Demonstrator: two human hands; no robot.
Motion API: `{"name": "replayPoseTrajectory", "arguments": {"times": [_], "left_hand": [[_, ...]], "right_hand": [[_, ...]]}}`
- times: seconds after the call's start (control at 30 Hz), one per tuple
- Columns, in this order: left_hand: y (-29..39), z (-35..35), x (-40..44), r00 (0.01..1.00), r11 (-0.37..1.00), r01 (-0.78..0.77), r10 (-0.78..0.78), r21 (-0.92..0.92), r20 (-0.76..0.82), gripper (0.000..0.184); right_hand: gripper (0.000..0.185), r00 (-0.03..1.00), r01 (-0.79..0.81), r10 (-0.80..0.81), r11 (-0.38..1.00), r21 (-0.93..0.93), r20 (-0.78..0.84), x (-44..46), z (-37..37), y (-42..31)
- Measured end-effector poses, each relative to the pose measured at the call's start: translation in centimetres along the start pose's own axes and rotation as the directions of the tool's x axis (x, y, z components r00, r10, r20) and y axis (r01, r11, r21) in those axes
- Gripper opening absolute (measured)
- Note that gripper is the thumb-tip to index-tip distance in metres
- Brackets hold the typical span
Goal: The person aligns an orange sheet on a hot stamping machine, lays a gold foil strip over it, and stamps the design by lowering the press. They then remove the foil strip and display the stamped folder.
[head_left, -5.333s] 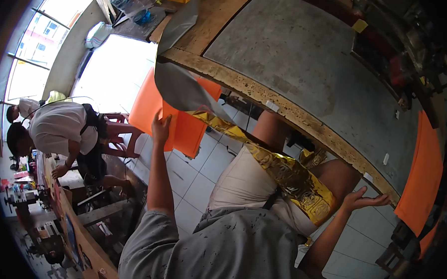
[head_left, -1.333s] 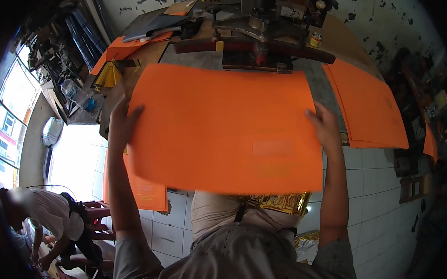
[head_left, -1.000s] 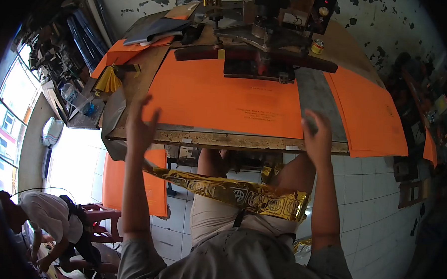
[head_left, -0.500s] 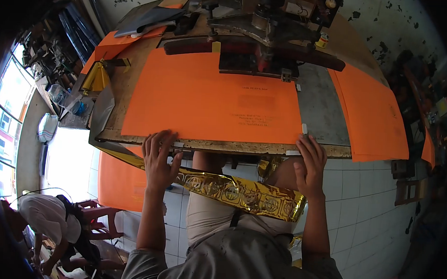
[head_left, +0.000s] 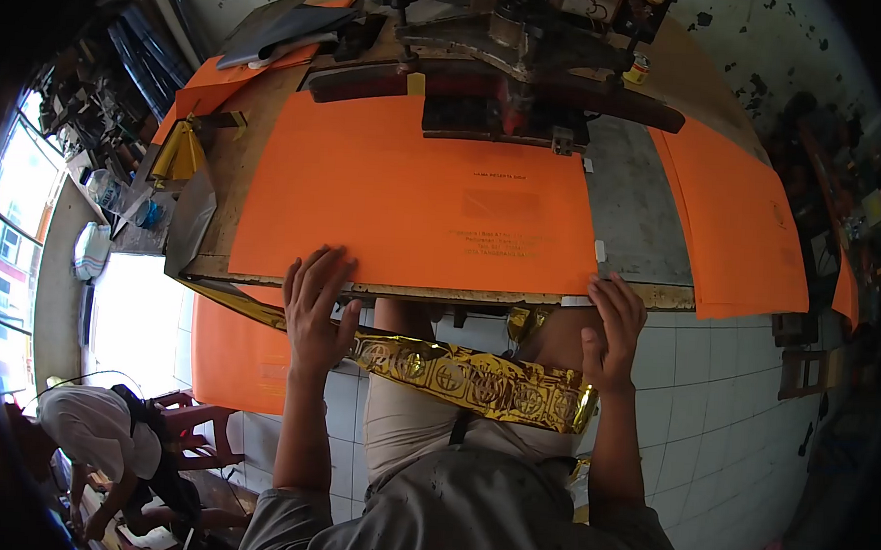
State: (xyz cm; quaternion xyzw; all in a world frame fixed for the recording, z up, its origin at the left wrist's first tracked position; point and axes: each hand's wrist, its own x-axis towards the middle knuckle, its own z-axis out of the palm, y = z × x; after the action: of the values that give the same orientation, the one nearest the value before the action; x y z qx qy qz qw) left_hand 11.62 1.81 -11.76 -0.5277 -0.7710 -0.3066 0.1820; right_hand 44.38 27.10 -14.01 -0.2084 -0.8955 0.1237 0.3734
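A large orange sheet [head_left: 365, 193] with small dark printing on its right half lies flat on the worktable, its far edge under a dark metal press [head_left: 506, 121]. My left hand [head_left: 316, 309] rests with outstretched fingers on the sheet's near edge, left of the middle. At the near right corner is my right hand [head_left: 615, 327], fingers extended and apart, fingertips at the sheet's edge. Whether either thumb touches the sheet's underside is not visible. A strip of gold foil [head_left: 475, 380] with stamped-out round shapes hangs below the table edge, across my lap.
More orange sheets [head_left: 737, 229] lie on the table's right side, with another orange stack [head_left: 235, 355] low on the left. Small white tabs [head_left: 600, 251] sit along the sheet's right side. A person [head_left: 109, 437] bends over at the lower left.
The orange sheet has shifted slightly toward me, its near edge now closer to the table's edge. My left fingers reach farther over it. The view has moved a little.
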Motion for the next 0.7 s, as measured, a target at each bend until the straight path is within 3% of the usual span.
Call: {"name": "replayPoseTrajectory", "arguments": {"times": [0.27,0.47,0.6,0.7], "left_hand": [[-0.1,0.5,-0.1,1.000,1.000,0.000,0.000,-0.020,0.001,0.039],[2.8,0.9,1.9,0.999,0.999,-0.037,0.037,-0.020,0.023,0.039],[8.3,3.9,5.4,0.966,0.978,-0.131,0.162,-0.159,0.200,0.048],[11.2,6.0,7.8,0.960,0.978,-0.136,0.169,-0.156,0.222,0.054]], "right_hand": [[0.046,1.000,0.013,-0.013,1.000,-0.010,-0.010,-0.1,0.7,0.7],[0.050,0.990,0.054,-0.062,0.997,-0.062,-0.125,-1.5,2.8,2.1],[0.054,0.965,0.058,-0.081,0.993,-0.099,-0.251,-2.4,4.8,3.1],[0.054,0.940,0.090,-0.140,0.982,-0.167,-0.311,-2.7,6.3,4.2]]}}
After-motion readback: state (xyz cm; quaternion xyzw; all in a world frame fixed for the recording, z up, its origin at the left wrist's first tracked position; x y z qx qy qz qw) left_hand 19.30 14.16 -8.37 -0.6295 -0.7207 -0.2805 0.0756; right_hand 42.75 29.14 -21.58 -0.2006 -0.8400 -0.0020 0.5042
